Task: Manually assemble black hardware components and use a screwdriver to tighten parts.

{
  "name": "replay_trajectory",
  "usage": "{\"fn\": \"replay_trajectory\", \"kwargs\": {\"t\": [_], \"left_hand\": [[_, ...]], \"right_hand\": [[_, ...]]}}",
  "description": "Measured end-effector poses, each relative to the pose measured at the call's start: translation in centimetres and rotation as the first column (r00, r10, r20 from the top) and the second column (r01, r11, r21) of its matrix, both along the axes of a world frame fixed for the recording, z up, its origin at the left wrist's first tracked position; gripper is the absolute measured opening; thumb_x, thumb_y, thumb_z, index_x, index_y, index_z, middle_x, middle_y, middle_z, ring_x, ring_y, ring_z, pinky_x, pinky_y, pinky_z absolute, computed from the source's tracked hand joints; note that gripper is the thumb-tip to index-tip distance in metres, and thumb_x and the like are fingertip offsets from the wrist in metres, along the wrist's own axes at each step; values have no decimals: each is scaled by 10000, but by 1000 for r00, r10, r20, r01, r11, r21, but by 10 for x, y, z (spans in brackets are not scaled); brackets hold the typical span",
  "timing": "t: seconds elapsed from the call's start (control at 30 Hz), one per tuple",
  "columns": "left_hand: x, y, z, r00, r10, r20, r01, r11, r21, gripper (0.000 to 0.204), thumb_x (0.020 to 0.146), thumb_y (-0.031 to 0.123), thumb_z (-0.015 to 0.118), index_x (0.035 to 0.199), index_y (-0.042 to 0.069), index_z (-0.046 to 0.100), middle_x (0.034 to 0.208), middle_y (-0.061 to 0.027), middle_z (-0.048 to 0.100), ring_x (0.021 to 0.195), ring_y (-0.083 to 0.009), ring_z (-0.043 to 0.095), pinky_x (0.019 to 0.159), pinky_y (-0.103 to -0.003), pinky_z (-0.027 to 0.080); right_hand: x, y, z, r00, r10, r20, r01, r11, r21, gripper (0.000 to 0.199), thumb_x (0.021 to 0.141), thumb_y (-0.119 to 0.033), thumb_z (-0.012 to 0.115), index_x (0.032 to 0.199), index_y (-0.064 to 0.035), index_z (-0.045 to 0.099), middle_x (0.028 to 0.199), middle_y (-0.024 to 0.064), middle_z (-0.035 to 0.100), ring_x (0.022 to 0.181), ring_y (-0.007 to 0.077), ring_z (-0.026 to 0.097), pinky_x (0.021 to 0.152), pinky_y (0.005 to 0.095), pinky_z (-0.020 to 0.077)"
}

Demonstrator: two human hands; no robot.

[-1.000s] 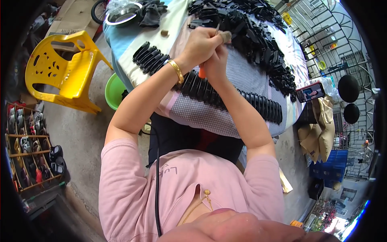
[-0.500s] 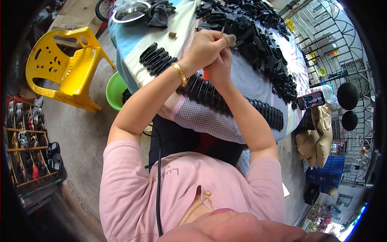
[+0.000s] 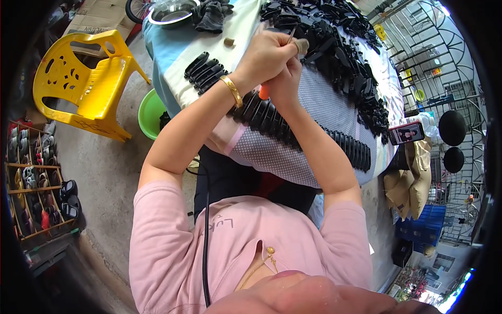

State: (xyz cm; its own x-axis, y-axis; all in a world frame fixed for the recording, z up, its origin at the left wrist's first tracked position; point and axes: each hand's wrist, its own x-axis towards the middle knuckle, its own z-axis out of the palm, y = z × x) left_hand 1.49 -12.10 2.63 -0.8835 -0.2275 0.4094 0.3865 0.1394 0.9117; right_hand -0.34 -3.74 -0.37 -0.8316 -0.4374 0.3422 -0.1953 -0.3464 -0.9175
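Above the table, my left hand [image 3: 261, 56], with a gold bangle at its wrist, is closed and pressed against my right hand [image 3: 286, 86]. What the left fingers pinch is hidden. My right hand is closed around a slim tool with an orange handle [image 3: 264, 92]; a thin metal tip shows past the fingers. At the fingertips sits a tan finger cover [image 3: 301, 46]. Under my wrists runs a long row of black clip-like plastic pieces [image 3: 269, 119], and a shorter black group [image 3: 205, 71] lies left of my left forearm. Loose black pieces [image 3: 340, 57] are heaped beyond my hands.
The cloth-covered table [image 3: 329, 99] also carries a metal bowl [image 3: 170, 14], dark gloves [image 3: 210, 14] and a small tan piece [image 3: 228, 42]. A phone [image 3: 407, 133] stands at its right edge. Left are a yellow chair [image 3: 99, 89], green basin [image 3: 148, 115] and shoe rack [image 3: 39, 193].
Both hands stay together over the table, with a slight shift of the fingers. The orange handle has moved a little up and left. The view has tilted slightly.
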Motion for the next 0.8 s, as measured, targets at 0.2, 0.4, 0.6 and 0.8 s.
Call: {"fn": "replay_trajectory", "kwargs": {"t": [0.2, 0.4, 0.6, 0.8], "left_hand": [[-1, -2, -10, 999, -36, 11, 35, 997, 71, 207, 798, 118, 544, 767, -43, 669, 664, -66, 634, 602, -94, 566, 584, -227, 467], [-5, -12, -6, 998, -56, 28, 53, 994, 99, 214, 794, 125, 541, 792, -45, 671, 678, -75, 638, 609, -98, 570, 588, -234, 469], [-8, -21, -13, 997, -20, 75, 19, 1000, 14, 224, 799, 137, 538, 804, -43, 672, 698, -74, 641, 632, -106, 579, 593, -233, 470], [3, -25, -15, 999, -16, -43, 19, 995, 93, 231, 803, 111, 505, 825, -48, 671, 711, -87, 644, 637, -105, 578, 600, -226, 473]], "right_hand": [[4, -11, -12, 992, -84, -94, 77, 994, -77, 143, 880, -98, 450, 805, -3, 528, 761, 32, 556, 622, 85, 545, 537, 208, 442], [7, -23, -2, 992, -123, -14, 121, 988, -100, 165, 872, -106, 451, 774, 8, 518, 669, 24, 539, 560, 82, 524, 471, 207, 410], [-4, -24, -15, 997, -13, -72, 9, 998, -55, 161, 864, -110, 463, 776, 8, 529, 718, 28, 558, 630, 86, 543, 518, 206, 429], [-4, -40, -22, 952, -191, -241, 184, 982, -52, 180, 857, -120, 459, 756, 13, 524, 680, 34, 558, 576, 86, 535, 483, 210, 416]]}}
